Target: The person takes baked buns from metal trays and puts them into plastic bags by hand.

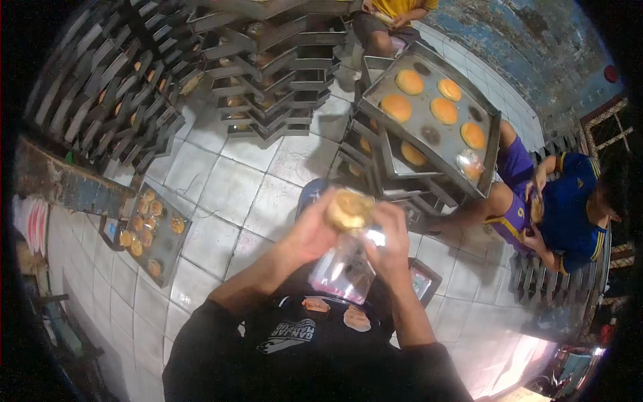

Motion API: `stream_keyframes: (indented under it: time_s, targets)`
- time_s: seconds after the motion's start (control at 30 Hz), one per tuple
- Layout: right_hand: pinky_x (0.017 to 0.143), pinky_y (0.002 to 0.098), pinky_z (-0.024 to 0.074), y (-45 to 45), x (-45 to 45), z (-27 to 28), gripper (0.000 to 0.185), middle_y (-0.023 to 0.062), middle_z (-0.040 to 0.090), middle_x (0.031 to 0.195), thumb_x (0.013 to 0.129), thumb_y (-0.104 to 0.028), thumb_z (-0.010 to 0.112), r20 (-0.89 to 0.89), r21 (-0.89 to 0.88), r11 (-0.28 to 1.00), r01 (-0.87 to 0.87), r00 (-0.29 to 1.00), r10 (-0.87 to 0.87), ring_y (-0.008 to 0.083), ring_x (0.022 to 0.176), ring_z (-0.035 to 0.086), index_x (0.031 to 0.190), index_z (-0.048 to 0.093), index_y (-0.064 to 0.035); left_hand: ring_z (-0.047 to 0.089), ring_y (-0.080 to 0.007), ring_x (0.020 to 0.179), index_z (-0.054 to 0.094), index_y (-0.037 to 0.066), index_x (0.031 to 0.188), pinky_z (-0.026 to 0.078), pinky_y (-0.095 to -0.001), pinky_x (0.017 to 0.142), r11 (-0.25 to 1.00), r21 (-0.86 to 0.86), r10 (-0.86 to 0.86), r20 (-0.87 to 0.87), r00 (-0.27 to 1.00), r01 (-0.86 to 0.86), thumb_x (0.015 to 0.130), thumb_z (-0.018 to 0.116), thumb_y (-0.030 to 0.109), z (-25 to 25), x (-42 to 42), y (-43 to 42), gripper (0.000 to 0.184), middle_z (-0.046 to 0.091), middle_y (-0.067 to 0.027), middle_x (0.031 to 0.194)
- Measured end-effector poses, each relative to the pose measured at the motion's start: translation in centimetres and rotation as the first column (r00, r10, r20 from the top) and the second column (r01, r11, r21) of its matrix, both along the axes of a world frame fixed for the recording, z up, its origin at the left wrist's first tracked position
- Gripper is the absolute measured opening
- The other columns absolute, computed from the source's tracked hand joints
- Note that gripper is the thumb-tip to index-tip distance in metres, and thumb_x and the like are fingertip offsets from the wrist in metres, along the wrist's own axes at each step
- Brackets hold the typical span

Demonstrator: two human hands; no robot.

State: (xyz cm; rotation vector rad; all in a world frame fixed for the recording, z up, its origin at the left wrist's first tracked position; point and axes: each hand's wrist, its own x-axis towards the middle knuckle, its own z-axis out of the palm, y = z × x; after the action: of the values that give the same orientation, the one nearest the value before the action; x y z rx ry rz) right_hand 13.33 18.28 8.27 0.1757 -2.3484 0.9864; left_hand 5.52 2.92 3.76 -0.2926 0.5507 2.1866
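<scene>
My left hand (313,229) is closed round the left side of a round golden bun (350,210), held up in front of my chest. At the bun's right side, my right hand (390,234) has its fingers bent around the mouth of a clear plastic bag. That plastic bag (343,271), with a pink lower edge, hangs below the bun over my lap. Whether the right fingers also touch the bun is blurred. Ahead to the right, a metal tray (429,137) bears several golden buns and one wrapped bun (469,162).
Stacked metal trays (278,87) stand ahead and at the left. A floor tray (167,258) with several wrapped buns lies left. A person in a blue shirt (569,208) sits right, hands on a bun; another in a yellow shirt (405,10) sits beyond the tray stack.
</scene>
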Motion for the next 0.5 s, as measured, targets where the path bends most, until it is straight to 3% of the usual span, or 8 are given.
stream_keyframes:
  time_s: [0.07,0.17,0.2,0.23,0.27,0.3,0.4,0.5]
  targets:
    - [0.083,0.0402,0.056,0.0,0.2,0.6,0.03,0.0144,0.067,0.108,0.079,-0.002,0.08,0.008,0.094,0.987,-0.132,0.991,0.132,0.0357,0.098,0.067,0.106,0.068,-0.0033,0.061,-0.026,0.124,0.054,0.004,0.141,0.046,-0.0403,0.111,0.961,-0.238,0.102,-0.178,0.979,-0.143,0.112,0.039,0.04,-2.9,-0.5,-0.7,0.049,0.063,-0.0123,0.136]
    - [0.083,0.04,0.0556,1.8,-1.9,-2.1,0.02,0.0178,0.067,0.107,0.09,-0.009,0.073,0.136,-0.043,0.997,-0.067,0.988,0.073,0.0366,0.095,0.069,0.108,0.069,-0.0012,0.063,-0.0231,0.12,0.061,0.001,0.133,0.05,-0.0364,0.104,0.965,-0.24,-0.014,-0.457,0.889,-0.108,0.11,0.048,0.027,-3.6,-2.8,-0.9,0.038,0.066,-0.011,0.131]
    - [0.083,0.0403,0.0554,2.3,-2.4,-2.8,0.018,0.0195,0.068,0.104,0.095,-0.012,0.068,0.293,-0.158,0.984,0.079,0.956,-0.03,0.0375,0.093,0.069,0.108,0.068,-0.0002,0.063,-0.0231,0.12,0.061,0.001,0.133,0.05,-0.0364,0.104,0.966,-0.223,0.013,-0.468,0.884,-0.132,0.11,0.048,0.027,-3.3,-2.7,-0.5,0.038,0.066,-0.011,0.131]
    - [0.082,0.0407,0.0553,2.7,-3.3,-3.2,0.02,0.0213,0.068,0.101,0.099,-0.016,0.063,0.448,-0.248,0.94,0.234,0.888,-0.103,0.0385,0.091,0.069,0.108,0.068,0.0008,0.064,-0.0209,0.117,0.065,-0.001,0.128,0.05,-0.0346,0.104,0.925,-0.331,-0.034,-0.561,0.827,-0.187,0.11,0.048,0.025,-3.0,-2.3,0.1,0.035,0.068,-0.0105,0.125]
    - [0.082,0.0407,0.0553,2.9,-3.8,-3.3,0.02,0.0213,0.068,0.101,0.099,-0.016,0.063,0.433,-0.243,0.947,0.209,0.897,-0.087,0.0385,0.091,0.069,0.108,0.068,0.0008,0.065,-0.0188,0.114,0.068,-0.002,0.122,0.05,-0.0328,0.103,0.866,-0.434,-0.099,-0.636,0.765,-0.249,0.11,0.048,0.023,-2.7,-2.0,0.5,0.034,0.071,-0.01,0.12]
    - [0.08,0.0408,0.0552,3.0,-3.9,-3.5,0.021,0.021,0.069,0.097,0.1,-0.018,0.062,0.332,-0.169,0.978,0.12,0.942,-0.058,0.0372,0.089,0.07,0.107,0.069,0.001,0.067,-0.015,0.104,0.071,-0.004,0.112,0.053,-0.0303,0.096,0.758,-0.382,-0.091,-0.865,0.494,-0.528,0.11,0.051,0.019,-4.1,-2.3,1.0,0.031,0.073,-0.0102,0.111]
    - [0.075,0.039,0.055,2.5,-3.7,-0.9,0.023,0.0163,0.071,0.087,0.098,-0.02,0.065,0.179,0.025,0.998,0.062,0.982,-0.066,0.0287,0.079,0.07,0.098,0.07,0.0021,0.069,-0.0129,0.094,0.07,-0.004,0.109,0.056,-0.0283,0.087,0.746,-0.356,-0.044,-0.87,0.491,-0.563,0.108,0.054,0.017,-4.7,-3.0,1.3,0.026,0.074,-0.0099,0.105]
    - [0.062,0.0298,0.0497,2.8,-4.0,0.5,0.024,0.0084,0.066,0.074,0.094,-0.021,0.071,0.203,-0.189,0.978,0.089,0.978,-0.049,0.0141,0.068,0.062,0.084,0.071,0.0012,0.067,-0.0108,0.082,0.069,-0.001,0.099,0.055,-0.0263,0.077,0.766,-0.414,0.053,-0.721,0.691,-0.491,0.105,0.059,0.017,-2.0,-3.2,1.3,0.022,0.073,-0.0075,0.095]
